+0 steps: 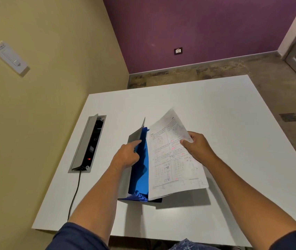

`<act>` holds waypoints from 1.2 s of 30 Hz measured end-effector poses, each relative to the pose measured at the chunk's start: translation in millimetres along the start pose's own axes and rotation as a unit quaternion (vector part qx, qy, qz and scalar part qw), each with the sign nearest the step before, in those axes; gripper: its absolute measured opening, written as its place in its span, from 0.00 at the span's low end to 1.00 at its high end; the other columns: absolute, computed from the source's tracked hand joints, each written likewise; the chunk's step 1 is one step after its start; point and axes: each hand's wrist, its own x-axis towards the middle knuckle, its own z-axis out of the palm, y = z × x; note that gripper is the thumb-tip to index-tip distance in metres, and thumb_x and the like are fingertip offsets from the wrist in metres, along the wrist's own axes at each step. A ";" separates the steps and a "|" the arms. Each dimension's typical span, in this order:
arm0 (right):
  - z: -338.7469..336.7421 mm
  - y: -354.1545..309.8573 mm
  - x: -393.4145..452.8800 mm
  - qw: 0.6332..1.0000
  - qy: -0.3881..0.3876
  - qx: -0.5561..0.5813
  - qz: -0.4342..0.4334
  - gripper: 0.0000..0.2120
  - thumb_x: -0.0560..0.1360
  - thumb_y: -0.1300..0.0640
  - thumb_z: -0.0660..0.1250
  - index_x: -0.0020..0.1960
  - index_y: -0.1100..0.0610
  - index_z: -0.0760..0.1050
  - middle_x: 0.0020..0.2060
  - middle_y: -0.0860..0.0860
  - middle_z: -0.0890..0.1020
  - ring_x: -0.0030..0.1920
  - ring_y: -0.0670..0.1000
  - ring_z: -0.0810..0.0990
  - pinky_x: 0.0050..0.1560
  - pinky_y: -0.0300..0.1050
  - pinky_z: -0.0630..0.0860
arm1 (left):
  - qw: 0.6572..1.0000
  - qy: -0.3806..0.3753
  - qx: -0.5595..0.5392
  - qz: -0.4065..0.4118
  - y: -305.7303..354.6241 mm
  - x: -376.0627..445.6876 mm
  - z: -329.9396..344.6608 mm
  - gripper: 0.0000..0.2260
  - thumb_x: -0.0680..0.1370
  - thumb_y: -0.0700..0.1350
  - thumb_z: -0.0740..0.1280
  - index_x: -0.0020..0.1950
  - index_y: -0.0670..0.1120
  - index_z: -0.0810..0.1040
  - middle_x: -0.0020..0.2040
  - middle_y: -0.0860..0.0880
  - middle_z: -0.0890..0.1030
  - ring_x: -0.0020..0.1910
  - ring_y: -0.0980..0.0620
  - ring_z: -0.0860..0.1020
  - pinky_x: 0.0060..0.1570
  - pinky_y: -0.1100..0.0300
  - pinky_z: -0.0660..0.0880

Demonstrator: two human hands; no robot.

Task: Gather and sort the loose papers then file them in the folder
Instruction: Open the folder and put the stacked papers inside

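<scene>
The filing was well under way, and it looked close to the finish. The folder (140,170), a blue expanding file with a grey cover, stood open near the middle of the white table (215,109), a little toward the left edge and closer to the near edge than the far one. The left hand (127,156) held the grey cover back, forefinger stretched along it and the other fingers curled at its edge, keeping the pockets spread. The right hand (197,147) gripped the papers (174,159), thumb on top and fingers underneath, a gathered sheaf of printed sheets with pink marks; their lower edge sat at the mouth of the folder while the top fanned up and to the right. No loose sheet showed anywhere else on the table, so the gathering seemed done; whether the sorting was, could not be told from here. What appeared left was to slide the sheaf fully into a pocket and shut the cover. By the left edge, an opened power socket box (87,145) with a black cable (75,193) lay well apart.
</scene>
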 end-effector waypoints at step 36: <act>96.4 -31.6 -8.0 0.984 -0.018 -0.165 0.069 0.38 0.83 0.59 0.64 0.84 0.56 0.45 0.71 0.59 0.76 0.64 0.61 0.79 0.61 0.57 0.80 | 0.996 0.051 0.021 0.070 33.0 -9.7 16.7 0.29 0.78 0.39 0.66 0.80 0.50 0.68 0.65 0.43 0.82 0.50 0.45 0.83 0.57 0.48 0.83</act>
